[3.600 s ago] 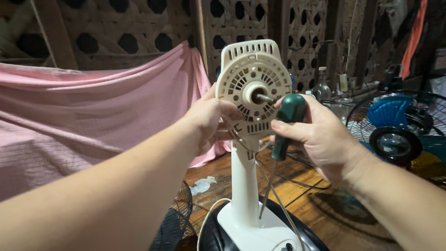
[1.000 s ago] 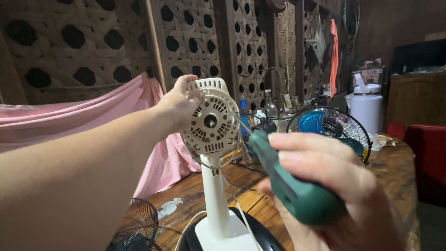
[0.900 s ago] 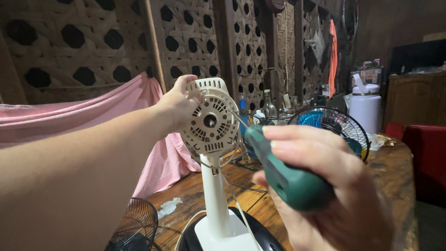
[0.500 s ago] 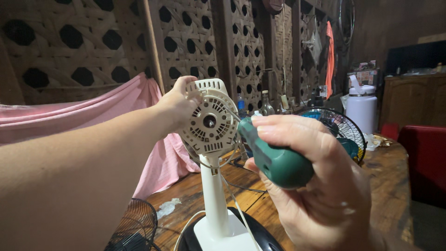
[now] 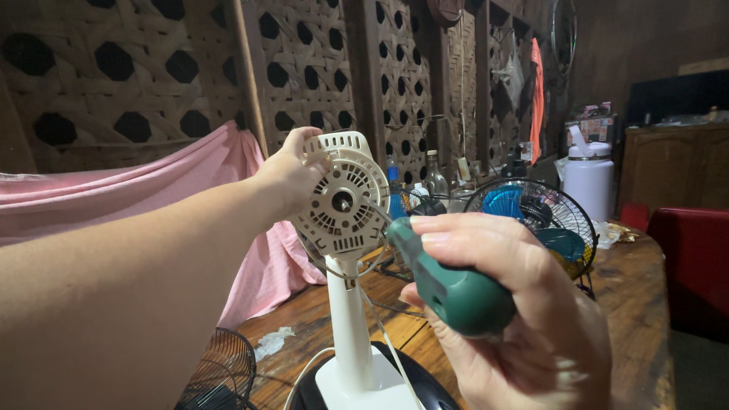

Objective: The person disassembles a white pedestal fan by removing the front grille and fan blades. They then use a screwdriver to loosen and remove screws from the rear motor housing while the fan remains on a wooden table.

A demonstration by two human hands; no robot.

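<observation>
On the wooden table (image 5: 638, 304), the left hand (image 5: 292, 178) grips the cream plastic fan motor housing (image 5: 340, 203) by its rim — light, brittle-looking; the right hand (image 5: 524, 319) is wrapped around a green-handled screwdriver (image 5: 448, 285).

Right hand (image 5: 524, 319) with green screwdriver (image 5: 448, 285) drawn back from fan motor housing (image 5: 342, 205) — nearer camera.

— What does the left hand (image 5: 292, 176) grip?
— The round cream plastic motor housing (image 5: 339, 206) of a stripped fan, at its upper left edge; the housing tops a white stand (image 5: 351, 319) on the wooden table (image 5: 645, 304).
— And the right hand (image 5: 524, 319)?
— It wraps a green-handled screwdriver (image 5: 448, 285), close to the camera, pointing toward the housing.
— Behind?
— A pink cloth (image 5: 152, 182), a blue-bladed caged fan (image 5: 535, 220), a white jug (image 5: 588, 178).
</observation>
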